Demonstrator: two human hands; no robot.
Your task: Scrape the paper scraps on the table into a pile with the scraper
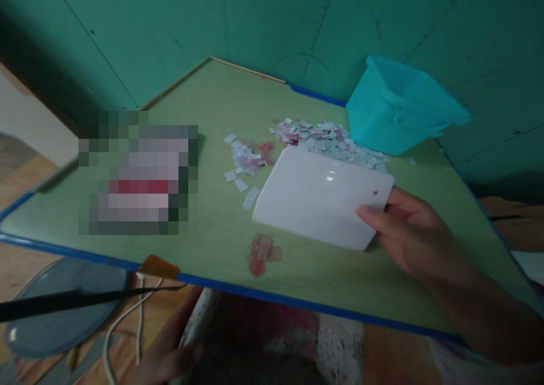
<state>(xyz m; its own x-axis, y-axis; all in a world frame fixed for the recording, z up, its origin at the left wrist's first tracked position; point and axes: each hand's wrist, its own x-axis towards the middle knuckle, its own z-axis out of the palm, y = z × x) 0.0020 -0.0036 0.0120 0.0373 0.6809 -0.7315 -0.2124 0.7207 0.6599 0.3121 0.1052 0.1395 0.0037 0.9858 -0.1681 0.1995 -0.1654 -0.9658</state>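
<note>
My right hand (408, 226) is closed on a thin, glossy white plastic board (318, 195), thumb on top and fingers under its right edge. The board is tilted above the green table (340, 294) and has a small hole near the gripped corner. Just behind it lies a pile of small white and pinkish paper pieces (323, 136). A smaller cluster of pieces (246, 157) sits to its left. In front of the board is a reddish, clear-looking scrap (260, 255). My left hand (172, 365) is low in shadow below the table edge; its fingers are unclear.
A turquoise plastic bin (391, 110) stands at the back right against the green wall (263, 28). A pixelated flat object (144, 164) lies on the table's left. Under the blue-edged table are a grey round-edged seat (63, 311) and a white cable (111, 339).
</note>
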